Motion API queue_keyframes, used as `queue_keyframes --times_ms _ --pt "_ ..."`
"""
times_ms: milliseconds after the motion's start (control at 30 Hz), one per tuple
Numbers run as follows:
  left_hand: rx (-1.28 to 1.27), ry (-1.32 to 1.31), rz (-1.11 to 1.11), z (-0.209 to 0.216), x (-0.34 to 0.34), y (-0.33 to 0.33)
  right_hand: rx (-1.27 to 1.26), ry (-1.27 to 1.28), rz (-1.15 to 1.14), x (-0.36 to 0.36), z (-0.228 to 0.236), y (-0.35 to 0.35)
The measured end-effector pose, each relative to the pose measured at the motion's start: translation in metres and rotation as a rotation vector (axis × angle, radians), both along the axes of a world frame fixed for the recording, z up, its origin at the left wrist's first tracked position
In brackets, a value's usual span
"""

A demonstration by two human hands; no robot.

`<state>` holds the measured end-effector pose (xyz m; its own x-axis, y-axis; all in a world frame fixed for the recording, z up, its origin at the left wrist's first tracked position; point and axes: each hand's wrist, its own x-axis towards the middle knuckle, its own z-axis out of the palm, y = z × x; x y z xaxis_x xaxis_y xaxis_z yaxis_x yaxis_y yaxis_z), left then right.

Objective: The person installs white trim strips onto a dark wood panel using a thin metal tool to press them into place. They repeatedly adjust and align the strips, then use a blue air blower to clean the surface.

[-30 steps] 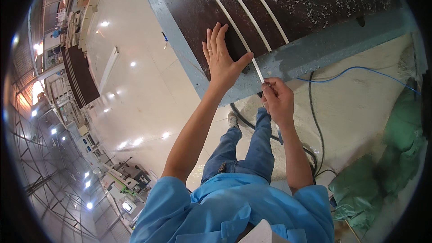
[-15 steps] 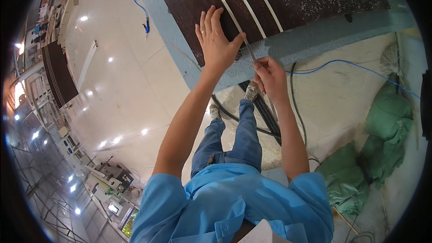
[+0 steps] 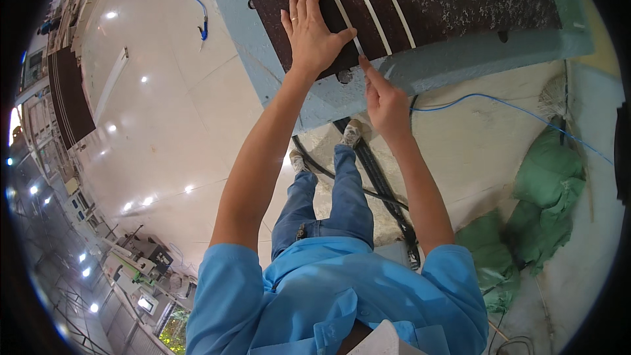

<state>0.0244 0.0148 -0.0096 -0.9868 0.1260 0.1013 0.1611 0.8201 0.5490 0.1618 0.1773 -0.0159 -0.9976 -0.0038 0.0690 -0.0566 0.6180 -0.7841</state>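
Note:
Spread over a dark brown panel (image 3: pixel 460 0), my left hand (image 3: pixel 312 34) lies flat with its fingers apart. Its thumb rests on the nearest of three narrow white strips (image 3: pixel 336 1) running along the panel. My right hand (image 3: pixel 388 105) is at the panel's near edge, its index finger stretched out to the end of that strip. The thumb stands off from the index finger, with no pinch between them. Its other fingers curl toward the palm, and their inner side is hidden.
The panel rests on a blue-grey table (image 3: pixel 447 72). Pale flecks cover its right part. A blue air hose (image 3: pixel 486 95) and black cables (image 3: pixel 374 171) run below; green sacks (image 3: pixel 549 171) lie at right. Another striped dark panel (image 3: pixel 69 98) stands far left.
My right hand has gone from pinching a thin strip beyond the panel edge to pointing its index finger at the strip's end. My left hand stays on the panel; the view has shifted.

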Motion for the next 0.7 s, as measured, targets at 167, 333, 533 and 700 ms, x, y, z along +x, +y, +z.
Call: queue_keyframes --times_ms 167,333,533,700 --pt "0.013 0.037 0.026 -0.009 -0.001 0.003 -0.089 0.012 -0.007 -0.01 0.0 -0.003" --pt "0.075 0.143 0.073 -0.003 0.004 0.008 -0.017 -0.172 -0.048 -0.025 0.004 -0.009" --pt "-0.087 0.216 -0.215 0.016 0.055 -0.01 -0.266 -0.259 -0.098 -0.03 0.011 -0.006" --pt "-0.173 0.175 -0.277 0.02 0.067 -0.014 -0.167 -0.182 -0.073 -0.029 0.018 -0.01"
